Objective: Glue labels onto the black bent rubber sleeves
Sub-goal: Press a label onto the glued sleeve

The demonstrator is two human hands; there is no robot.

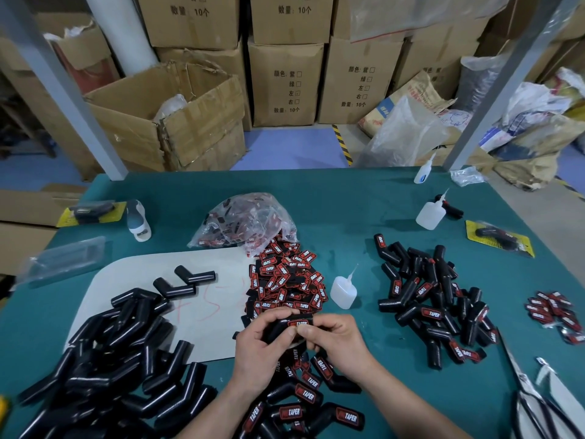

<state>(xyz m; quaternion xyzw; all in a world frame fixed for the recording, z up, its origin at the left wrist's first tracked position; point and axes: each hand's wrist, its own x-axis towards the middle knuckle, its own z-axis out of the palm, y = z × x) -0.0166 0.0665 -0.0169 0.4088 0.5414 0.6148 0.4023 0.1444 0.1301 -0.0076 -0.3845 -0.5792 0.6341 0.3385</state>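
Both hands hold one black bent rubber sleeve (278, 326) above the table's near middle. My left hand (258, 346) grips its lower end. My right hand (335, 339) pinches the red and black label (299, 323) against the sleeve's upper end with thumb and fingers. A heap of loose labels (286, 285) lies just beyond the hands. Unlabelled sleeves (104, 353) are piled at the left, and labelled sleeves (433, 308) at the right and below my hands (304, 403). A small glue bottle (343, 291) stands right of the label heap.
A plastic bag of labels (247, 221) sits behind the heap on the green table (348, 210). Two more glue bottles (430, 213) stand at the back right. Scissors (531, 403) lie at the near right. A white sheet (152, 280) lies under the left sleeves. Cardboard boxes (285, 83) stack beyond.
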